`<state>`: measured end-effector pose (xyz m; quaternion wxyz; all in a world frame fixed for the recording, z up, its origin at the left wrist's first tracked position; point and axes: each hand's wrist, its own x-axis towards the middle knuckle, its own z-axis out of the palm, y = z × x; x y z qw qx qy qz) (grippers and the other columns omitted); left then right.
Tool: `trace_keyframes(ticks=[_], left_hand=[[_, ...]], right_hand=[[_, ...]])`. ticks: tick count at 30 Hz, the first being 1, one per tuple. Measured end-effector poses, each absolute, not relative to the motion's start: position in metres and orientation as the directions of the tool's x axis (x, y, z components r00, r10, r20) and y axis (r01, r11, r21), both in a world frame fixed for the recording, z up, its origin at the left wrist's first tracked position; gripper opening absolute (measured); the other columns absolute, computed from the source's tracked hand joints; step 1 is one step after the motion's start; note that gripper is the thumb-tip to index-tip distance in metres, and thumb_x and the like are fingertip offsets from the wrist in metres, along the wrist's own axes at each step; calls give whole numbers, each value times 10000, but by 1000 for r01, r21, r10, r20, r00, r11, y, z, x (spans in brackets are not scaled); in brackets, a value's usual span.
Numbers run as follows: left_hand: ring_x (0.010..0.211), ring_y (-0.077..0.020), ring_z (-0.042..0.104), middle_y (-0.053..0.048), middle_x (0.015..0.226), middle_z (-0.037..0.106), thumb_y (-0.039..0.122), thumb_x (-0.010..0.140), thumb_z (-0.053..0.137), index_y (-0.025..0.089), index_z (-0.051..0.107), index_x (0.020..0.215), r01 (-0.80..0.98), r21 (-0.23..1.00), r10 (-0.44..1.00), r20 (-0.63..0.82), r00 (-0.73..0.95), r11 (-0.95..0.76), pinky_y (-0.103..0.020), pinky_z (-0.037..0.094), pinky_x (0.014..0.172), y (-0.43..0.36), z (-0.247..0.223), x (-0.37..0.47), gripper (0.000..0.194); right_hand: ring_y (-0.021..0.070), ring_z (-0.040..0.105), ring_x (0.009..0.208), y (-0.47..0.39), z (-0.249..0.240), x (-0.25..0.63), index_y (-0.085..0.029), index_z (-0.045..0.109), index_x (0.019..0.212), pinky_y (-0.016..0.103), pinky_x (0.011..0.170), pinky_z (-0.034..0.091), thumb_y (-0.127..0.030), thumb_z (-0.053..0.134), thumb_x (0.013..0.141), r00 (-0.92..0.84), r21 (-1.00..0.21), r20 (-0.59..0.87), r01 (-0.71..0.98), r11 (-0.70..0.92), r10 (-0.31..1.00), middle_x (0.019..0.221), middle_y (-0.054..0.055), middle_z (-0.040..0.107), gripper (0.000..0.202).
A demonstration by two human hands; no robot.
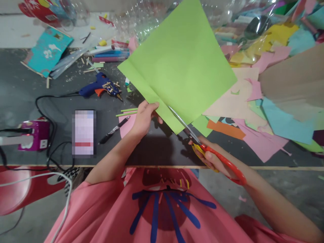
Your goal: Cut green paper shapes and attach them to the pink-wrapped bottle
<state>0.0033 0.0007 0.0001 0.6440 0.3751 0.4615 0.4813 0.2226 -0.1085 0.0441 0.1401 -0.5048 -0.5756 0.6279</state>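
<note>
A large sheet of light green paper point(182, 60) is held tilted above the table. My left hand point(146, 116) pinches its lower left edge between thumb and fingers. In my right hand point(212, 157) is a pair of scissors point(225, 162) with red and yellow handles. Their blades sit at a slit running up from the sheet's lower right edge, with a strip on the left side of it. Beside my left wrist lie thin green paper strips point(126, 112), a pink paper piece point(126, 127) and a black pen point(113, 130).
A blue glue gun point(101, 86) with its cord lies on the left, near a phone point(84, 133) and a purple box point(37, 135). Coloured paper scraps point(286, 118) cover the right side. Clear plastic bottles point(134, 20) and several markers point(111, 54) lie behind. The table's front edge point(162, 166) is close to my body.
</note>
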Motion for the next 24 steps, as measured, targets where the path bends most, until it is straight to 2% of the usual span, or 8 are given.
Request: trace_keyframes(ticks=[3, 11, 16, 19, 22, 24], left_hand=[[436, -101, 533, 20, 551, 549, 319, 697, 625, 197, 485, 634, -282, 932, 973, -208, 103, 229, -220, 462, 397, 1, -1, 2, 197], [584, -188, 629, -14, 567, 523, 317, 716, 588, 197, 473, 649, -251, 938, 971, -223, 88, 238, -260, 470, 439, 2, -3, 1, 179], [561, -169, 611, -10, 574, 542, 305, 696, 593, 201, 474, 653, -278, 930, 970, -224, 90, 241, -245, 459, 425, 1, -2, 2, 164], [603, -182, 627, -21, 604, 561, 309, 706, 602, 200, 472, 645, -301, 924, 972, -219, 85, 234, -272, 495, 470, 1, -3, 2, 181], [680, -190, 643, -23, 628, 566, 343, 746, 585, 200, 489, 652, -317, 919, 970, -243, 18, 236, -299, 536, 554, 1, -6, 2, 196], [674, -160, 628, -3, 633, 551, 324, 760, 579, 202, 486, 651, -320, 924, 970, -239, -50, 211, -280, 539, 590, 2, -7, 2, 188]], right_hand=[[81, 294, 461, -109, 41, 221, -179, 457, 1098, 233, 411, 227, -747, 346, 838, -451, -864, -489, 366, -346, 747, 597, -64, 349, 634], [72, 268, 485, -111, 45, 213, -189, 479, 1068, 231, 431, 198, -789, 388, 787, -381, -856, -498, 363, -369, 779, 637, -67, 361, 669], [71, 252, 483, -113, 44, 213, -194, 476, 1084, 227, 429, 211, -799, 387, 779, -364, -844, -516, 372, -387, 776, 624, -74, 349, 683], [73, 275, 482, -113, 43, 212, -190, 472, 1089, 231, 434, 224, -807, 392, 768, -357, -834, -533, 374, -405, 768, 631, -69, 372, 700], [78, 297, 488, -114, 41, 212, -186, 488, 1083, 239, 462, 237, -813, 377, 768, -349, -836, -515, 404, -370, 783, 626, -65, 388, 710], [79, 309, 496, -116, 40, 212, -188, 498, 1075, 243, 489, 253, -806, 356, 784, -348, -847, -478, 424, -319, 806, 624, -65, 395, 698]])
